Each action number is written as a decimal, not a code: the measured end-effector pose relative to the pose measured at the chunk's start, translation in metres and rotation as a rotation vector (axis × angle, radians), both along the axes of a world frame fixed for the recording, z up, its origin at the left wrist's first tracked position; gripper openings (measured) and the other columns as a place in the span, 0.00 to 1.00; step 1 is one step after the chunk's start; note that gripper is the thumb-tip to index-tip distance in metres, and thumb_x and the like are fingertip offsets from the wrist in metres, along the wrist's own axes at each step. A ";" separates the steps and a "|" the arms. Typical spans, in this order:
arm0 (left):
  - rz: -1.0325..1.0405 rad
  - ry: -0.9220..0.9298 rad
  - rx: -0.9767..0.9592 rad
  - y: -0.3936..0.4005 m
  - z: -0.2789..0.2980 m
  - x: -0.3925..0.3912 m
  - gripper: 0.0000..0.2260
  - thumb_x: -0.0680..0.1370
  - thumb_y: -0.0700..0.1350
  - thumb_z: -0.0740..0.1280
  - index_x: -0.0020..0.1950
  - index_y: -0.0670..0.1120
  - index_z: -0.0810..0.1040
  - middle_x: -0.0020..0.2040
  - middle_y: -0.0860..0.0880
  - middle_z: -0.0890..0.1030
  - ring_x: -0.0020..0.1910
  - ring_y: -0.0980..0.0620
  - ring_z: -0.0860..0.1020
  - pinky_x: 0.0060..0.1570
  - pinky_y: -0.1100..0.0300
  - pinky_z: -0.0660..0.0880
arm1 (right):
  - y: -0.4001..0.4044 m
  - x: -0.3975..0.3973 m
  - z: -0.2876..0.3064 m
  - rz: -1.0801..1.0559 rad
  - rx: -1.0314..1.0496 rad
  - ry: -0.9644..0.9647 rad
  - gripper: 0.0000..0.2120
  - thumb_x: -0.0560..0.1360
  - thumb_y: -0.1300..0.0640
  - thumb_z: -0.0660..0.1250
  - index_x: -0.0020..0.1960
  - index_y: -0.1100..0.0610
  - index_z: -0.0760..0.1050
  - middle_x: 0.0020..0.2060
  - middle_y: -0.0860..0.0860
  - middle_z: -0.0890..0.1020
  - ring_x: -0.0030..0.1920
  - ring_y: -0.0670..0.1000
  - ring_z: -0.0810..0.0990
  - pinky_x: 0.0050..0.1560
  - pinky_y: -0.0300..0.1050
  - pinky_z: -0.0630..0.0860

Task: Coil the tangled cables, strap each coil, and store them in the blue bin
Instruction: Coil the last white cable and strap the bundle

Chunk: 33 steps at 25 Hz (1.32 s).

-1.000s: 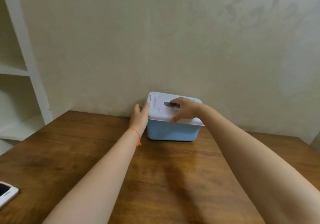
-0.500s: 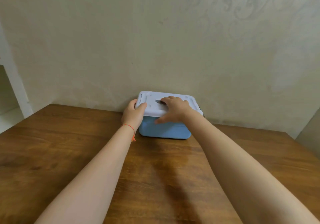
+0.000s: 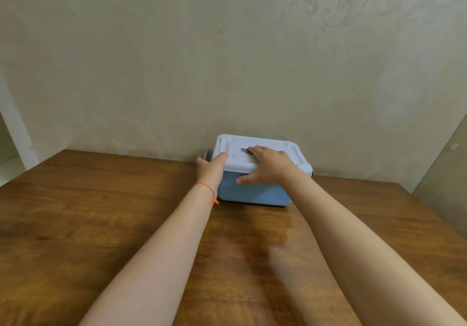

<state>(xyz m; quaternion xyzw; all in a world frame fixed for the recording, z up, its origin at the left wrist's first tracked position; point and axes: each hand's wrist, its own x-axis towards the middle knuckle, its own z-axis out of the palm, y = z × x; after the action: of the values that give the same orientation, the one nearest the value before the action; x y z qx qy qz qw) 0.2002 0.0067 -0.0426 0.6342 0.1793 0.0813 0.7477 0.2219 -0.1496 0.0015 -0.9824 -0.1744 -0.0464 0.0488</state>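
Left hand (image 3: 211, 167) grips the bin's (image 3: 252, 194) side; right hand (image 3: 267, 166) rests flat on its lid (image 3: 255, 146). Bin sits at the table's (image 3: 101, 212) back edge, by the wall (image 3: 177, 60).

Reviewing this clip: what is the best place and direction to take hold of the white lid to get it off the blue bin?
Probably by its short ends, coming from the sides. The white lid sits flat on the blue bin, which stands at the wall, so the back looks blocked. A grey latch sticks out at the left end, where the left hand grips; the right hand lies on top.
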 end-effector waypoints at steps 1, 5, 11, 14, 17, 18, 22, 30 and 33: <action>-0.005 0.047 -0.079 0.000 0.000 -0.001 0.29 0.76 0.52 0.71 0.72 0.43 0.66 0.62 0.45 0.74 0.49 0.49 0.76 0.43 0.58 0.70 | -0.001 -0.001 0.004 -0.005 0.011 0.039 0.50 0.65 0.27 0.70 0.78 0.50 0.59 0.75 0.46 0.67 0.74 0.51 0.65 0.73 0.53 0.62; 0.063 -0.059 0.000 -0.001 -0.002 0.002 0.19 0.74 0.48 0.72 0.62 0.43 0.76 0.52 0.48 0.80 0.43 0.53 0.78 0.35 0.61 0.70 | -0.015 0.000 0.017 -0.051 0.326 0.233 0.38 0.73 0.30 0.63 0.74 0.54 0.68 0.71 0.48 0.72 0.71 0.51 0.69 0.71 0.47 0.64; 0.137 -0.146 0.219 -0.009 0.002 0.005 0.09 0.71 0.45 0.65 0.46 0.44 0.81 0.37 0.50 0.78 0.36 0.49 0.73 0.36 0.59 0.69 | -0.053 -0.003 -0.016 -0.536 0.493 -0.112 0.27 0.78 0.45 0.58 0.70 0.63 0.67 0.68 0.59 0.71 0.70 0.59 0.67 0.69 0.54 0.64; 0.113 -0.134 0.290 -0.005 0.005 0.006 0.12 0.67 0.48 0.63 0.43 0.44 0.81 0.35 0.51 0.77 0.35 0.49 0.72 0.37 0.58 0.69 | -0.060 0.005 -0.016 -0.669 0.918 0.066 0.31 0.77 0.46 0.65 0.72 0.65 0.63 0.69 0.60 0.70 0.66 0.62 0.71 0.55 0.49 0.71; 0.101 -0.148 0.299 -0.005 0.003 0.004 0.07 0.73 0.46 0.65 0.43 0.45 0.81 0.35 0.51 0.76 0.35 0.50 0.71 0.37 0.59 0.68 | -0.067 0.008 -0.020 -0.751 1.353 0.192 0.30 0.74 0.49 0.68 0.71 0.62 0.67 0.61 0.57 0.76 0.59 0.60 0.77 0.57 0.51 0.76; 0.105 -0.158 0.287 -0.005 0.002 0.004 0.06 0.74 0.45 0.65 0.44 0.46 0.81 0.35 0.52 0.77 0.35 0.51 0.72 0.37 0.58 0.69 | -0.067 0.009 -0.023 -0.766 1.416 0.192 0.29 0.73 0.50 0.69 0.70 0.62 0.69 0.59 0.56 0.77 0.58 0.59 0.77 0.59 0.51 0.76; 0.122 -0.209 0.225 -0.007 -0.001 0.006 0.05 0.76 0.45 0.65 0.42 0.53 0.79 0.41 0.53 0.81 0.39 0.53 0.76 0.42 0.57 0.74 | -0.065 0.010 -0.022 -0.704 1.101 -0.052 0.17 0.78 0.58 0.62 0.63 0.63 0.77 0.55 0.58 0.81 0.55 0.60 0.78 0.49 0.48 0.73; 0.110 -0.205 0.227 -0.009 -0.003 0.016 0.09 0.78 0.46 0.64 0.38 0.55 0.74 0.40 0.55 0.78 0.39 0.56 0.74 0.42 0.61 0.72 | -0.066 0.017 -0.020 -0.700 0.978 -0.102 0.14 0.77 0.63 0.58 0.34 0.56 0.61 0.30 0.52 0.63 0.32 0.53 0.58 0.30 0.47 0.53; 0.065 -0.156 0.322 -0.007 0.008 0.027 0.12 0.81 0.47 0.62 0.37 0.55 0.69 0.38 0.57 0.72 0.38 0.57 0.71 0.38 0.62 0.69 | -0.067 0.030 -0.014 -0.689 0.989 -0.065 0.18 0.80 0.62 0.56 0.32 0.56 0.59 0.29 0.52 0.64 0.35 0.55 0.63 0.28 0.46 0.55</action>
<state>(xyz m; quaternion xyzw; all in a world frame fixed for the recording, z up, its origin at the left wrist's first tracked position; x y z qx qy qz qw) 0.2269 -0.0003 -0.0345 0.7313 0.1256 0.1820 0.6452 0.2523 -0.2167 -0.0123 -0.8411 0.1950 -0.1653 0.4767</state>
